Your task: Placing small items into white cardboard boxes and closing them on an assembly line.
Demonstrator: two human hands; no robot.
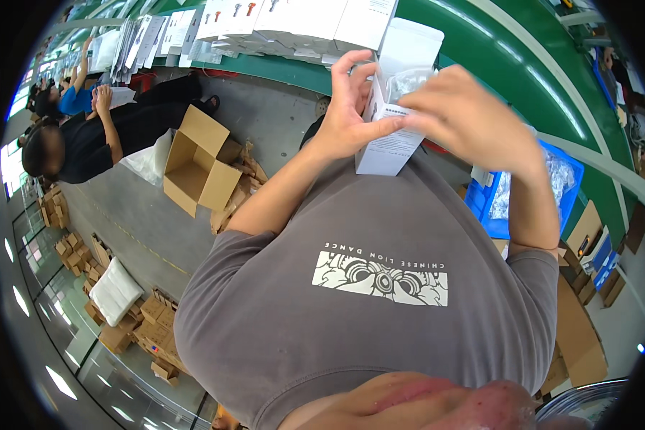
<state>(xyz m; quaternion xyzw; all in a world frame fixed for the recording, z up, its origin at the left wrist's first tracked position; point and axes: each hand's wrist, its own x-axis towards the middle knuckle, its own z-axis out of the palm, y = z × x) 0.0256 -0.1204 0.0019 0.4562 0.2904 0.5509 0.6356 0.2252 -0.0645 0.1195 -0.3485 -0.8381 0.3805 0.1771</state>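
Note:
A tall white carton (387, 154) stands upright before my chest, its top flap (412, 46) raised at the far side. My left hand (351, 107) grips it from the left, thumb across the front and fingers along the side. Crumpled clear plastic wrap (406, 82) pokes out of the carton's open mouth; what lies inside it cannot be made out. Over the right of that mouth bends my right hand (469, 118), its fingertips at the wrap and front rim. Motion smears this hand, and its grip is unclear.
White printed cartons (287, 21) line the green bench (509, 64). To my right sits a blue bin (572, 190) of plastic-wrapped items. An open cardboard box (201, 168) rests on the floor at left, near a co-worker in black (86, 147). More brown boxes (154, 322) are stacked beyond.

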